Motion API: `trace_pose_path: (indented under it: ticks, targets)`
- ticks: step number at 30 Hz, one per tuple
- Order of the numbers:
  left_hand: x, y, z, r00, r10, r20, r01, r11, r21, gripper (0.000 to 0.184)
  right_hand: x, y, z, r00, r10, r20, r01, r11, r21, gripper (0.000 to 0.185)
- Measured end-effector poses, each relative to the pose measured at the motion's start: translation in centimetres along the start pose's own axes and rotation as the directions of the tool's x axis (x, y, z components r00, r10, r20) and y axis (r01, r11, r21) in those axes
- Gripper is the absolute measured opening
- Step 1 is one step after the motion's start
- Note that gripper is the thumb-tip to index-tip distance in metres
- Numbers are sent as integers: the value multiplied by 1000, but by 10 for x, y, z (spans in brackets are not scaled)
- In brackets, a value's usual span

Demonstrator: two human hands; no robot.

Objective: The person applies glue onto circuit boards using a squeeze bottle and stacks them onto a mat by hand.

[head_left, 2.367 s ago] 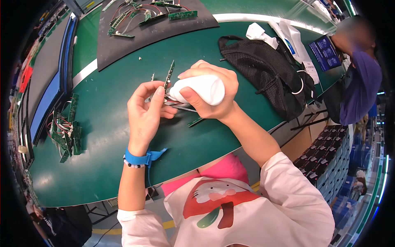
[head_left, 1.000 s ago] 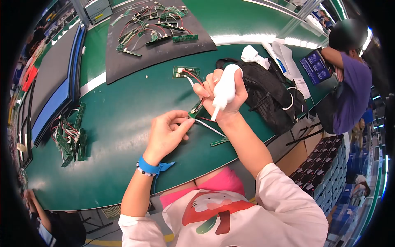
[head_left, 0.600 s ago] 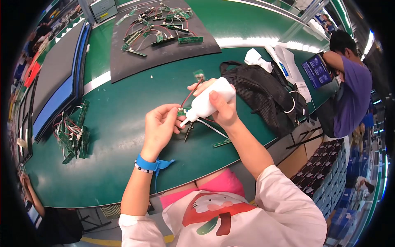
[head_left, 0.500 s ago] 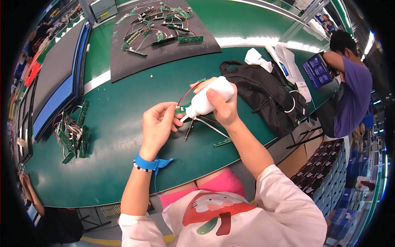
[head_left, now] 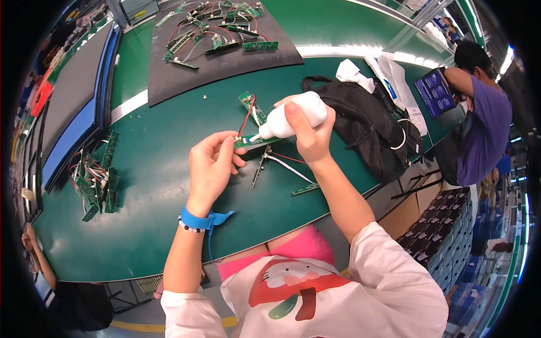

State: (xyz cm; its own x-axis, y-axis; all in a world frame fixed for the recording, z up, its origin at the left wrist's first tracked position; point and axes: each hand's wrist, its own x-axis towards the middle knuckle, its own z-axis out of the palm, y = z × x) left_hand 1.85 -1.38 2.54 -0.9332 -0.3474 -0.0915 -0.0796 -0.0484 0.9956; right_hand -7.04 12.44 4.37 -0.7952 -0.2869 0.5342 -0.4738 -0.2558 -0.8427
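At the near left edge, includes a co-worker's forearm beside the green table. At left, includes upright gray-and-blue panels. To their right, on the table, shows a tangled board pile with red, white and black wires. On the far side, shows a black mat bearing wired boards.

Near center, pinches the left end of a green held board between thumb and fingers of the left hand; wears a blue wrist strap and a beaded bracelet below that hand. Just beyond, shows a wired far board; on the near side, a narrow board and, farther right, a small board, linked by wires.

With the right hand, clamps fingers and thumb around a white bottle, tilted, nozzle directed left and down at the held board. Cannot tell whether nozzle contact exists.

At right, includes a black mesh bag, white paper, a dark blue printed box and a person in purple.
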Motion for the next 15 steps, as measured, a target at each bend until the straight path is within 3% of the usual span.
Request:
trace_pose_path:
  ticks: [15]
  targets:
    - [0, 0, 2, 1000, 6, 18, -5, 1000, -5, 20, 1, 8, 3, 999, -52, -1, 52, 998, 32, 14]
